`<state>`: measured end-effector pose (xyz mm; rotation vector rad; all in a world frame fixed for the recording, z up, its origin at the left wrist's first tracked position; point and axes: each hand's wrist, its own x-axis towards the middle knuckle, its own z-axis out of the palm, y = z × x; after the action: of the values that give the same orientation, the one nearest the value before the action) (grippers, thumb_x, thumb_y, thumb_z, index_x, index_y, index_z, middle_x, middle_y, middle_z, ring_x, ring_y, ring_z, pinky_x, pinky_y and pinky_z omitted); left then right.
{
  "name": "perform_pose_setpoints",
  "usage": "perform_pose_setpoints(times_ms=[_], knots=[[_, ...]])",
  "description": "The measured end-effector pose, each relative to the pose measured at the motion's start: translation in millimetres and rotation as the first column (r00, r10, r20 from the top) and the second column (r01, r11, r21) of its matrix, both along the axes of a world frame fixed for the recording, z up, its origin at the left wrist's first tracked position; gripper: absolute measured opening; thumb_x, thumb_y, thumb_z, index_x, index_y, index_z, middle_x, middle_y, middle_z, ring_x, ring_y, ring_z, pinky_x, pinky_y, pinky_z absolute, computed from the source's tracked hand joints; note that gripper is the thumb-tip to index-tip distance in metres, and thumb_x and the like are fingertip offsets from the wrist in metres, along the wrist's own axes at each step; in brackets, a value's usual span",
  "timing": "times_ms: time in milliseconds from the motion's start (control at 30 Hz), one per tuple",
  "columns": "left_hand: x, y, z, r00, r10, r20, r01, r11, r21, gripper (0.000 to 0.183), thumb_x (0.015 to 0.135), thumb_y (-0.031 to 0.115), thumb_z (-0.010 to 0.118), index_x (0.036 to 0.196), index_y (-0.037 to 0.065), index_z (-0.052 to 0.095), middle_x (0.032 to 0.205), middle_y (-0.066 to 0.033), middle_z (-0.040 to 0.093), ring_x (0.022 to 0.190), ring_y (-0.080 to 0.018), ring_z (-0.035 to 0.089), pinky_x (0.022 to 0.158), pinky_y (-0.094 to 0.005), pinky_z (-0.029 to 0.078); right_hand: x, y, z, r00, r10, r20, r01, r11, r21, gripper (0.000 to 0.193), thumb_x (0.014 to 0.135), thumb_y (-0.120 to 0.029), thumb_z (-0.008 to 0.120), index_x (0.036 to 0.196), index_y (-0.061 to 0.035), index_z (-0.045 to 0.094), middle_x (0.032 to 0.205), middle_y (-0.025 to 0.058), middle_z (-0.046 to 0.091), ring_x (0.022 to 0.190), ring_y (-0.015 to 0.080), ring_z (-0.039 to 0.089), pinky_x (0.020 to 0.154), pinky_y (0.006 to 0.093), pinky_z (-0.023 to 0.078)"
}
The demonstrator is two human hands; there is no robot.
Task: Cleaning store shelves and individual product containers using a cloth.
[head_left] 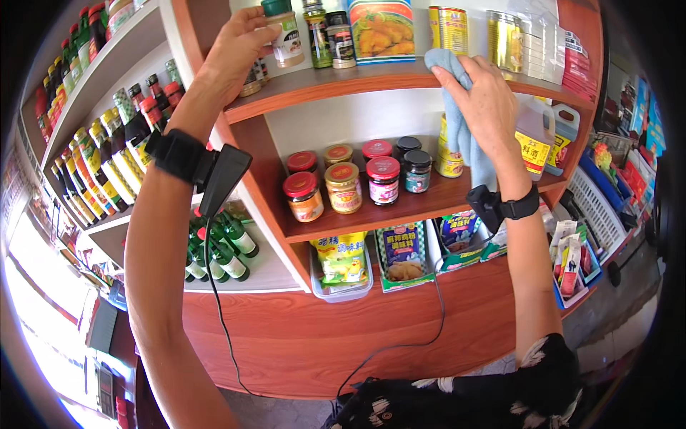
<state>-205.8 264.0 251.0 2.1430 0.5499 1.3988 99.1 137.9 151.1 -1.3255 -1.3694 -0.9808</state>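
Up at the top shelf, my left hand (239, 53) is closed around a clear spice jar (289, 44) with a green lid and pale brown contents. A folded blue-grey cloth (471, 136) is pinched in my right hand (489, 104); it lies over the shelf's front edge and hangs down before the level below. Between my hands on the top shelf (393, 77) stand two dark-topped spice bottles (341, 43) and a flat food packet (382, 30) with a blue border. A gold tin (449, 28) is just behind the cloth.
Several lidded sauce jars (344, 188) fill the middle shelf. Below are seasoning bags (340, 259) and boxes (404, 257). Bottles (118, 164) crowd the shelves at left; jugs (534, 139) stand at right. Cables (223, 329) run from black bands on both my wrists.
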Motion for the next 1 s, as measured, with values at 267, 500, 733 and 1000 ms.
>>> perform_pose_setpoints(times_ms=[267,500,733,1000], knots=[[48,24,-14,0.995,0.098,-0.035,-0.102,0.984,-0.148,0.061,0.090,0.015,0.059,0.137,-0.006,0.028,0.131,-0.0154,0.047,0.114,-0.0210,0.050,0.095,-0.0359,0.042,7,10,-7,1.000,-0.010,0.021,0.008,0.995,0.103,0.034,0.080,-0.038,0.066,0.089,-0.0055,0.065,0.083,0.0084,0.060,0.083,0.0309,0.060,0.063,0.0435,0.049],[49,33,-16,0.999,0.029,-0.035,-0.037,0.970,-0.242,0.065,0.090,0.015,0.059,0.139,-0.008,0.024,0.126,-0.0178,0.047,0.114,-0.0246,0.049,0.098,-0.0377,0.041,8,9,-9,1.000,0.020,-0.004,-0.019,0.994,0.112,0.034,0.080,-0.037,0.067,0.091,-0.0044,0.066,0.084,0.0084,0.059,0.081,0.0305,0.059,0.063,0.0431,0.049],[47,37,-10,0.993,-0.045,-0.112,0.001,0.933,-0.360,0.065,0.087,0.014,0.061,0.140,-0.003,0.027,0.121,-0.0131,0.049,0.109,-0.0217,0.051,0.093,-0.0365,0.042,9,10,-10,1.000,0.023,0.014,-0.024,0.994,0.109,0.034,0.081,-0.036,0.067,0.091,-0.0031,0.065,0.083,0.0087,0.059,0.080,0.0303,0.059,0.063,0.0422,0.049],[56,45,-30,0.970,0.154,-0.186,-0.191,0.961,-0.198,0.071,0.077,0.019,0.074,0.137,0.005,0.038,0.110,-0.0104,0.059,0.097,-0.0186,0.055,0.083,-0.0308,0.045,9,11,-11,1.000,0.012,0.025,-0.015,0.993,0.115,0.035,0.081,-0.036,0.067,0.091,-0.0030,0.065,0.083,0.0088,0.059,0.080,0.0302,0.059,0.063,0.0422,0.049]])
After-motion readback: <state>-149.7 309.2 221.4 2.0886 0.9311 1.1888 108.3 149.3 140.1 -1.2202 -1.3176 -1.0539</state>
